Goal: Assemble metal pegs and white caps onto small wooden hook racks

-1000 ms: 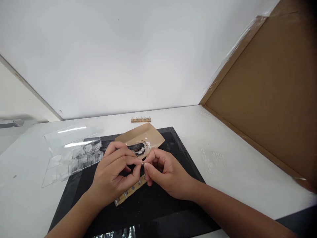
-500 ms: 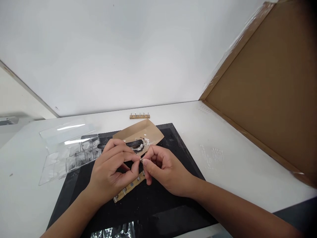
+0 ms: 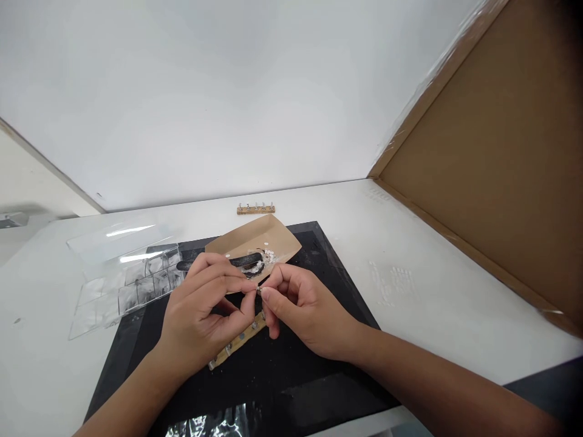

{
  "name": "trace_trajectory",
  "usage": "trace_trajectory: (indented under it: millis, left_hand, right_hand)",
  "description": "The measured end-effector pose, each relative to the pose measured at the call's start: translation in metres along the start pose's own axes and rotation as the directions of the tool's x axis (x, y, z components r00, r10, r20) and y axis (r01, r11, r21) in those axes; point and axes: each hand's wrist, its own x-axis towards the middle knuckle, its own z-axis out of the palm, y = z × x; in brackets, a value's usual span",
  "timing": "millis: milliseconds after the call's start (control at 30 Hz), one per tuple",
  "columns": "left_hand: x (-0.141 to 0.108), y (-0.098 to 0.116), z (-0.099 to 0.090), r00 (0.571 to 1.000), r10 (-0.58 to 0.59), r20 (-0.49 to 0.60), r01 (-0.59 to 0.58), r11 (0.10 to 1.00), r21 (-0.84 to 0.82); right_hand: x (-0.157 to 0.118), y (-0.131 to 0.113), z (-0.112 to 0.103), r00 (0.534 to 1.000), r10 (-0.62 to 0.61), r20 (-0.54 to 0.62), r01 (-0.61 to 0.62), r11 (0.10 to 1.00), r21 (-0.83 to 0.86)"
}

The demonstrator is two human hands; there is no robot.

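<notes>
Small metallic piece (image 3: 259, 291): two-fingertip hold from both sides

Position: below and slightly left of the frame's centre, between both hands. Its exact shape is too small to tell.

Left hand (image 3: 203, 312): thumb and forefinger pinch the piece from the left; the remaining fingers fan out above. Right hand (image 3: 310, 309): thumb and forefinger pinch from the right; the other fingers curl underneath.

Handling: fingertip contact, light and in line from both sides, should give the best control; excess force could make the piece slip. Steady wrists are advisable.

Pose: forearms enter from the lower left and lower right, converging above the black mat (image 3: 300, 385).

Surroundings: a wooden strip (image 3: 235, 343) lies below the hands; a brown tray (image 3: 243, 238) lies beyond them.
</notes>
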Motion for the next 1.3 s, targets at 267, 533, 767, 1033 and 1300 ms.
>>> trace_trajectory:
  millis: [267, 533, 767, 1033, 1300]
  left_hand:
    - [-0.001, 0.004, 0.002, 0.995, -0.09, -0.038, 0.089, 0.996, -0.021]
    - [0.001, 0.007, 0.0, 0.984, -0.174, -0.027, 0.17, 0.979, -0.111]
    - [0.001, 0.007, -0.001, 0.969, -0.247, 0.008, 0.244, 0.95, -0.196]
    - [0.0, 0.004, -0.005, 0.955, -0.287, 0.082, 0.298, 0.902, -0.312]
    - [0.002, 0.003, -0.01, 0.963, -0.245, 0.115, 0.271, 0.863, -0.426]
  right_hand:
    - [0.001, 0.002, -0.001, 1.0, -0.015, 0.017, 0.015, 1.0, -0.002]
    - [0.002, 0.002, -0.003, 0.997, -0.023, 0.071, 0.022, 0.999, 0.023]
    - [0.004, 0.002, -0.006, 0.993, -0.002, 0.115, -0.006, 0.997, 0.071]
    - [0.005, 0.001, -0.01, 0.985, -0.047, 0.167, 0.027, 0.993, 0.117]
    - [-0.002, 0.006, -0.006, 0.953, -0.29, 0.082, 0.298, 0.949, -0.103]
